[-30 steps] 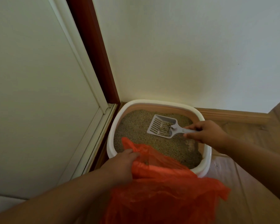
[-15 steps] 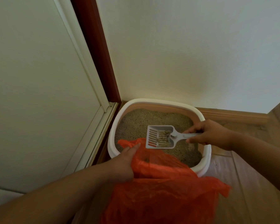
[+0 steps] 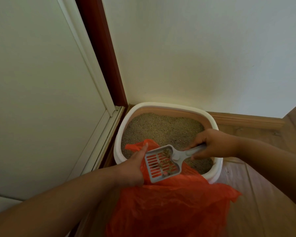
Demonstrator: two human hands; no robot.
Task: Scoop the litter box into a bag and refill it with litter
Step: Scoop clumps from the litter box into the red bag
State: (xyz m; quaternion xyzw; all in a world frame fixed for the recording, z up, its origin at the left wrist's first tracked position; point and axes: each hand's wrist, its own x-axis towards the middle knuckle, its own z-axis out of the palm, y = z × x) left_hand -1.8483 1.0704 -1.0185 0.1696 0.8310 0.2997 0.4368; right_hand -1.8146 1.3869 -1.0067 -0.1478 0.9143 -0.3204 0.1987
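The emptying of a scoopful into the bag appears to be in hand. A grey slotted plastic scoop (image 3: 162, 164) is gripped by its handle in the right hand (image 3: 212, 144) and is held just over the mouth of the crumpled orange plastic bag (image 3: 169, 206), whose edge is pinched by the left hand (image 3: 133, 168). Next, a tilt of the scoop would be called for, with the bag mouth kept wide beneath it. A few brownish clumps are seen on the slots. The white-rimmed litter box (image 3: 167, 105), filled with sandy granules, sits just behind the bag, in the wall corner.
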